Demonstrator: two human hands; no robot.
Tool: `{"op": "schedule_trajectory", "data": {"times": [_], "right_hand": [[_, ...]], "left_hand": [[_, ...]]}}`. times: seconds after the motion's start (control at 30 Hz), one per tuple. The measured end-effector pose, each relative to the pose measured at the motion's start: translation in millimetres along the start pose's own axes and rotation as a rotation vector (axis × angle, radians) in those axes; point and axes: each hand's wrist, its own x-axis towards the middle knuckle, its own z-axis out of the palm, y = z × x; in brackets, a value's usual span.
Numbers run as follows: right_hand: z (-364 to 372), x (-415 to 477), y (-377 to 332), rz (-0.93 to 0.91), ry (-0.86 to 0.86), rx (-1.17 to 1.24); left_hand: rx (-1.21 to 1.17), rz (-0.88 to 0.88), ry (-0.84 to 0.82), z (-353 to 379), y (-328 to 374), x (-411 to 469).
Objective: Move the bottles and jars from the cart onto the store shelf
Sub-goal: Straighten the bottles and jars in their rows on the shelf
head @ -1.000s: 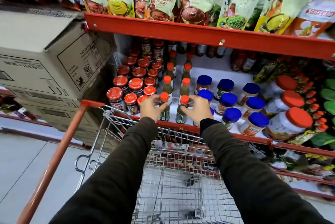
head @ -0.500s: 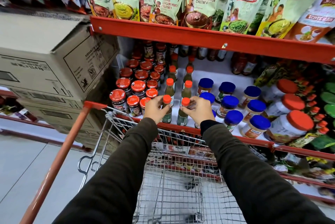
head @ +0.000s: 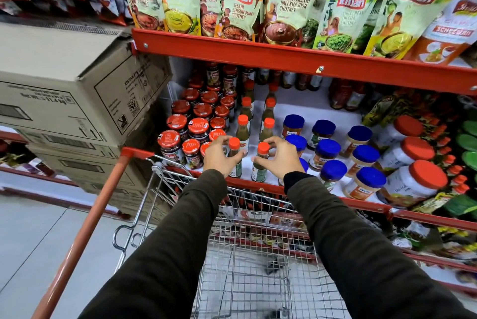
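Two slim glass bottles of green sauce with orange screw caps sit at the front lip of the red-edged store shelf (head: 335,196): left bottle (head: 234,157), right bottle (head: 261,162). Both upright, apart from each other, heading the two bottle rows that run back into the shelf.

Left hand (head: 219,157) cups the left bottle: thumb on the bottle's right side, fingers curled round the far side just below the cap. Looks like a loose grip on it, not a clamp. Right hand (head: 280,157) half-open around the right bottle: thumb tip at the bottle's shoulder, fingers arched above and beside the cap with visible gaps. Contact by anything but the thumb: cannot tell.

Judgement: both bottles are being seated and squared into line with their rows, one per hand.

Neighbours: red-lidded dark jam jars (head: 198,126) packed to the left, blue-lidded glass jars (head: 327,149) to the right, both close enough to knock.

The silver wire shopping cart (head: 232,280) below looks largely empty; the sleeves hide part of the basket, and what shows at its far end may be stock on the lower shelf seen through the mesh. Bottle labels are unreadable, and the frame's right edge is blurred.
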Motion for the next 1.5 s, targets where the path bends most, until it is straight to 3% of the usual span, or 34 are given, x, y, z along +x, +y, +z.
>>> {"op": "schedule_trajectory", "data": {"times": [0.2, 0.77, 0.93, 1.03, 1.13, 1.23, 1.37, 1.5], "right_hand": [[5, 2, 0, 0.060, 0.024, 0.022], [2, 6, 9, 0.039, -0.092, 0.091], [-3, -3, 11, -0.016, -0.095, 0.094], [-12, -16, 20, -0.051, -0.008, 0.177], [-24, -32, 38, -0.079, 0.196, 0.241], [-39, -47, 68, -0.023, 0.424, 0.136], [-61, -60, 107, 0.144, 0.507, 0.149], [-76, -68, 131, 0.292, 0.275, 0.428]], "left_hand": [[0.010, 0.032, -0.113, -6, -8, 0], [-0.056, -0.051, 0.026, 6, -8, -4], [-0.033, -0.003, 0.038, 8, -5, -12], [-0.031, -0.003, 0.100, 14, -6, -24], [-0.115, -0.027, 0.258, 28, -5, -44], [-0.261, -0.014, 0.348, 49, 5, -70], [-0.310, 0.055, 0.267, 88, 23, -98], [-0.338, 0.095, 0.086, 135, 46, -118]]}}
